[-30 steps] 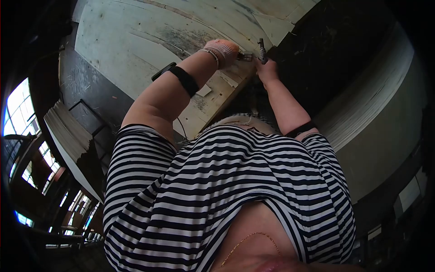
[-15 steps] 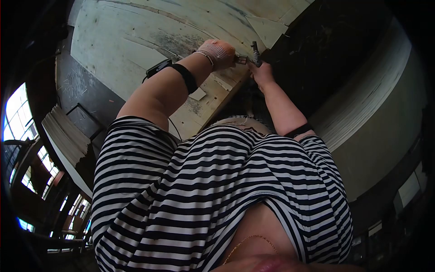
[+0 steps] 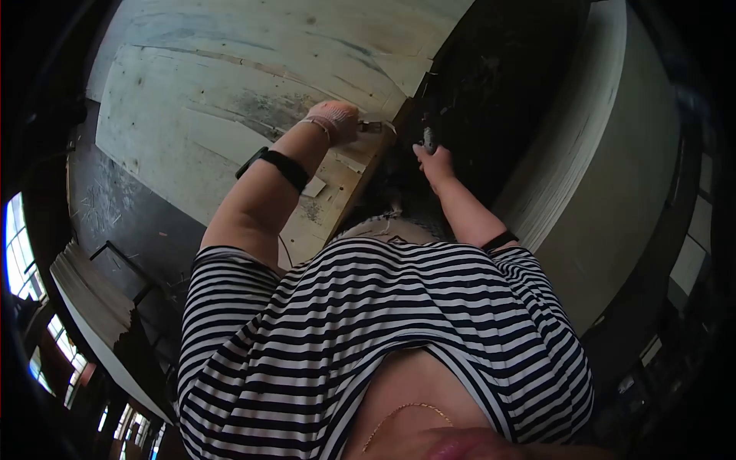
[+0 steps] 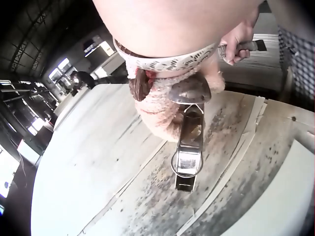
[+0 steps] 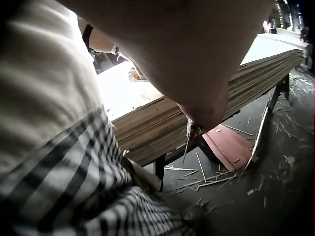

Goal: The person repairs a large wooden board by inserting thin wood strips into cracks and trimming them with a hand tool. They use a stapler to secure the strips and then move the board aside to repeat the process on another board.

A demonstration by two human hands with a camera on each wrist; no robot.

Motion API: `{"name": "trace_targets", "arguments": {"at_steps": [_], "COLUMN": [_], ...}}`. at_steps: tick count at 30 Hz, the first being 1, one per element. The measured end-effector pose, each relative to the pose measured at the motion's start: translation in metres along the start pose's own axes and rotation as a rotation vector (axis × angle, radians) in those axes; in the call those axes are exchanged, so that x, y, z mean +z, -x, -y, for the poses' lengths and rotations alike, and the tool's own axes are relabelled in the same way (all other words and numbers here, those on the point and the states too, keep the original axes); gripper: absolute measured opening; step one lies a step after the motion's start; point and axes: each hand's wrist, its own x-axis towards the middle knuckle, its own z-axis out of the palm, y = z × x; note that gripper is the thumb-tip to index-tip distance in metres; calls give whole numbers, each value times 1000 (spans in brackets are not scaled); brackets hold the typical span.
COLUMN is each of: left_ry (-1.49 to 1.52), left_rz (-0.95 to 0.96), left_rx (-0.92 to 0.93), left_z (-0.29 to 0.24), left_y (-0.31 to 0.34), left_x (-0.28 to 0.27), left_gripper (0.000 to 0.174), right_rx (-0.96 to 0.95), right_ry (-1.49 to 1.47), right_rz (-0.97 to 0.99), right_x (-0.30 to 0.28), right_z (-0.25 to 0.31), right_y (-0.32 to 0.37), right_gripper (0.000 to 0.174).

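My left hand [image 3: 335, 119], in a pale pink-orange knit glove, grips a metal stapler [image 4: 189, 160] with a ring near its front end. In the left wrist view the stapler lies low over the stained wood sheet [image 4: 133, 182]. Its front end points toward the sheet's edge in the head view. My bare right hand [image 3: 435, 165] grips a tool with a wrapped grey handle [image 3: 428, 138], held past that edge. From the right fist in the right wrist view, a thin pointed blade [image 5: 186, 147] sticks down beside the stack; the forearm covers most of the hand.
The sheet tops a thick stack of thin wood sheets [image 5: 147, 125] on dark legs. Another tall stack [image 3: 575, 146] stands at the right, and more sheets [image 3: 92, 299] lean at the left. Wood slivers and a reddish panel [image 5: 229, 147] lie on the floor.
The head view has shifted. My right hand has drawn away from the stapler, off the sheet's edge and toward my body. The left hand still holds the stapler near the edge.
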Motion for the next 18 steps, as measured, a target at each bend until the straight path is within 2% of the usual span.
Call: {"name": "trace_targets", "arguments": {"at_steps": [1,2,3,5,7,9,10,12,14,16,17,18], "left_ry": [15,4,-1,88,138,160,139,212,159,308,190,244], "left_rz": [-7,-76,-71,-239,-332,-415,-454,-410,-453,-197,-246,-227], "left_rx": [3,-35,-34,-48,-231,-384,-456,-632,-790,-828,-889,-925], "left_z": [0,-1,4,10,33,64,77,90,119,103,83,84], "left_y": [10,26,39,85,117,149,165,204,222,252,260,262], "left_x": [0,1,5,10,42,86,108,135,200,189,191,199], "left_gripper": [26,23,21,22,23,26,26,29,29,38,45,50], "right_rx": [21,-88,-67,-39,-50,-98,-9,-19,-24,-60,-51,-44], "right_ry": [74,128,163,178,138,224,163,158,170,146,93,40], "right_rz": [-12,-45,-52,-31,20,-6,51,60,79,-8,-39,-70], "right_x": [-5,-7,-6,-6,-10,-5,-8,-5,-1,10,13,17], "right_z": [-7,-18,-46,-54,-35,-45,-29,-33,-36,-43,-37,-29], "right_y": [8,15,10,29,62,72,90,94,101,88,88,89], "right_gripper": [36,40,44,45,42,37,35,35,41,39,40,41]}}
